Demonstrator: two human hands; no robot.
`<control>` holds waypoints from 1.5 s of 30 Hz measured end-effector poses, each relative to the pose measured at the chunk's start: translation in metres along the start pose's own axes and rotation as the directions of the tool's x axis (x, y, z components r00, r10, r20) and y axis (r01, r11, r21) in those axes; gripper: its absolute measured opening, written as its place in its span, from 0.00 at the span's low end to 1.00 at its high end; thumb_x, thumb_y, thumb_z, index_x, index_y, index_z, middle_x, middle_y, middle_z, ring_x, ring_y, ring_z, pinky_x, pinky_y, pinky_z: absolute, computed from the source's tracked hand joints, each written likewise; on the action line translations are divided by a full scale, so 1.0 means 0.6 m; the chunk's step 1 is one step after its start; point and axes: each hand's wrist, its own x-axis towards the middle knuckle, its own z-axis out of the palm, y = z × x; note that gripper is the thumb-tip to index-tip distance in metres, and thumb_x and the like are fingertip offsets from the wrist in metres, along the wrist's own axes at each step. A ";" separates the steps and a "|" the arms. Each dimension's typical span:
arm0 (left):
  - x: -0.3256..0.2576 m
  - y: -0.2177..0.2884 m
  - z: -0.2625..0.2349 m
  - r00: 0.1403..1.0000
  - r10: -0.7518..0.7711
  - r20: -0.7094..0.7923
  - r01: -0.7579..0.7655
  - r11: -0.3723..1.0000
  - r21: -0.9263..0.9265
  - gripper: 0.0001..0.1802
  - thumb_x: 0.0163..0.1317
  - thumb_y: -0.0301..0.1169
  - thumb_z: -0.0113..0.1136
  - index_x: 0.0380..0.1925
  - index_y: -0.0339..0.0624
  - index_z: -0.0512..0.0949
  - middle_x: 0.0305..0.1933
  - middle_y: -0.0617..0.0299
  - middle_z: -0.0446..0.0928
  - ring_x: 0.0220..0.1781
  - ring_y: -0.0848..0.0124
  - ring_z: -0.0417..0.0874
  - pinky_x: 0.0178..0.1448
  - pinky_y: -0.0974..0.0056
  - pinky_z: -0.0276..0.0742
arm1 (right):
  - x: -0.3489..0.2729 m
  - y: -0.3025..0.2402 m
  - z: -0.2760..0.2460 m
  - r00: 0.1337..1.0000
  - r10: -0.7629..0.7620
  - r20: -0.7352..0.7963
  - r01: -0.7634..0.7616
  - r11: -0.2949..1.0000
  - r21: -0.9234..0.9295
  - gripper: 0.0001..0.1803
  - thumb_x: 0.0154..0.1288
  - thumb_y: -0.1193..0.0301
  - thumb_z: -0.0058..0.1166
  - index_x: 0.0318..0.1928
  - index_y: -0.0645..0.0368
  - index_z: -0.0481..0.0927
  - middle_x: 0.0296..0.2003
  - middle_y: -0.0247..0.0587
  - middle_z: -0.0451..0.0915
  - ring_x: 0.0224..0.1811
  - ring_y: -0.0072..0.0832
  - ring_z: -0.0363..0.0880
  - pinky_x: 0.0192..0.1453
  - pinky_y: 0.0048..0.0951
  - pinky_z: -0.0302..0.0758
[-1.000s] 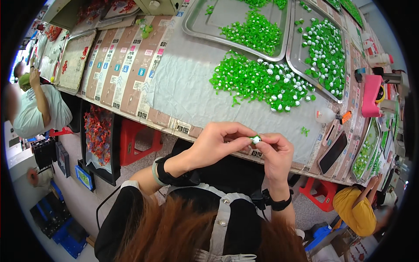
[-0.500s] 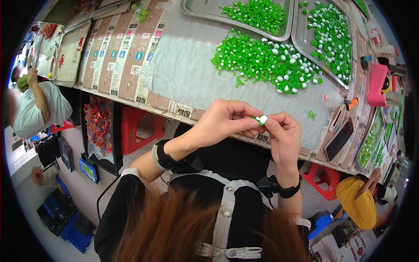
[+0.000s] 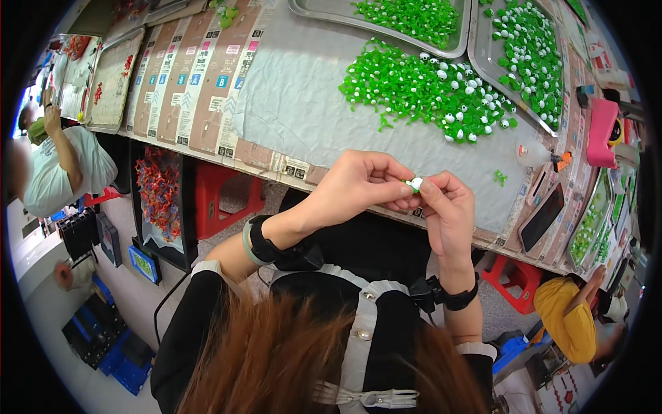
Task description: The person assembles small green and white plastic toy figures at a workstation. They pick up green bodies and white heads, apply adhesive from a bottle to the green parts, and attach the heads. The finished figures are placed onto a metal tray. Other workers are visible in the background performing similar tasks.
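Observation:
Between my fingertips, just over the table's near edge, is a small green and white figure [image 3: 414, 184]. My left hand [image 3: 365, 183] pinches it from the left with thumb and forefinger. From the right, my right hand [image 3: 447, 207] grips the same piece, its thumb against the white part. Most of the green part is hidden by the fingers. Beyond my hands lies a pile of similar green and white figures [image 3: 414, 90] on the grey cloth [image 3: 296, 103]. One loose green piece [image 3: 500, 177] lies to the right of my hands.
Two metal trays [image 3: 452, 50] of green pieces stand at the back. To the right are a plastic bottle [image 3: 532, 154] with an orange tip, a dark phone [image 3: 542, 217] and a pink tape dispenser [image 3: 602, 131]. Red stools [image 3: 224, 200] stand below the table; other people sit at both sides.
The whole view has shifted slightly. Both hands keep their pinch on the small figure, which has turned a little, with less green showing.

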 end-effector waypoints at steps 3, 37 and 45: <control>-0.003 0.003 0.003 1.000 0.015 0.009 -0.015 0.999 0.028 0.08 0.53 0.21 0.50 0.33 0.27 0.70 0.30 0.53 0.75 0.34 0.71 0.78 0.38 0.73 0.74 | -0.002 -0.001 0.001 1.000 -0.012 0.005 0.013 1.000 -0.011 0.03 0.53 0.78 0.50 0.26 0.65 0.72 0.24 0.39 0.76 0.23 0.18 0.72 0.29 0.16 0.68; 0.043 -0.053 -0.027 0.914 0.394 0.093 -0.399 0.839 0.370 0.08 0.49 0.29 0.53 0.25 0.34 0.74 0.20 0.60 0.76 0.23 0.75 0.77 0.28 0.73 0.71 | 0.017 0.025 -0.015 0.995 -0.084 -0.059 0.075 0.987 -0.139 0.03 0.56 0.78 0.44 0.27 0.64 0.67 0.24 0.38 0.70 0.24 0.22 0.69 0.29 0.18 0.67; 0.055 -0.069 -0.035 0.923 0.375 0.090 -0.382 0.859 0.341 0.08 0.47 0.28 0.54 0.24 0.33 0.73 0.19 0.60 0.75 0.22 0.75 0.76 0.26 0.72 0.70 | 0.013 0.010 -0.011 0.989 0.027 -0.145 -0.072 0.947 -0.314 0.06 0.55 0.72 0.49 0.29 0.63 0.70 0.24 0.36 0.71 0.25 0.20 0.68 0.30 0.19 0.67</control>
